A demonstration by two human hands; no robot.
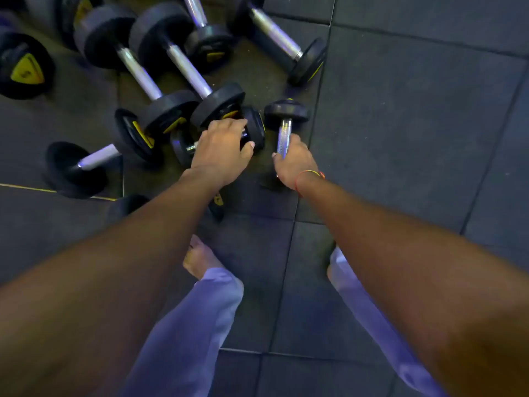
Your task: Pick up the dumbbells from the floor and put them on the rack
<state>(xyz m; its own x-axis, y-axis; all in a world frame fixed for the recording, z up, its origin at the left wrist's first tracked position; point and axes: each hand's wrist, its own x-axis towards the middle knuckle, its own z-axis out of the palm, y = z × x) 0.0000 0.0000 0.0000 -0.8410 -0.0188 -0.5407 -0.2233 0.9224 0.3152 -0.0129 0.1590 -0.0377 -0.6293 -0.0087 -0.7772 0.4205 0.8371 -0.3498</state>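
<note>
Both hands reach down toward a cluster of dumbbells lying on the dark rubber floor (pixel 400 110). The right hand (pixel 294 164) is wrapped around the lower part of the metal handle of a small dumbbell (pixel 284 124), which stands tilted with one black head up and away from the person; its other end is hidden under the hand, so whether it is off the floor cannot be told. A thin orange-and-yellow thread band (pixel 310 174) sits on that wrist.

The left hand (pixel 221 147) lies over the handle of a second small dumbbell (pixel 252 127), fingers curled down over it and thumb out to the right beside one of its black heads; the handle is mostly covered, with a bit of chrome showing at each side of the hand. This dumbbell rests on the floor, just beside the one in the right hand.

Behind the left hand, two larger dumbbells (pixel 183 64) lie side by side with long chrome handles and black heads marked in yellow, their near heads touching or almost touching the small one. Another dumbbell (pixel 97 157) lies to the left, and more lie further back near the top of the view.

Below the arms, a bare foot (pixel 199 259) stands on the floor, and pale trouser legs (pixel 194 325) show at the bottom
</note>
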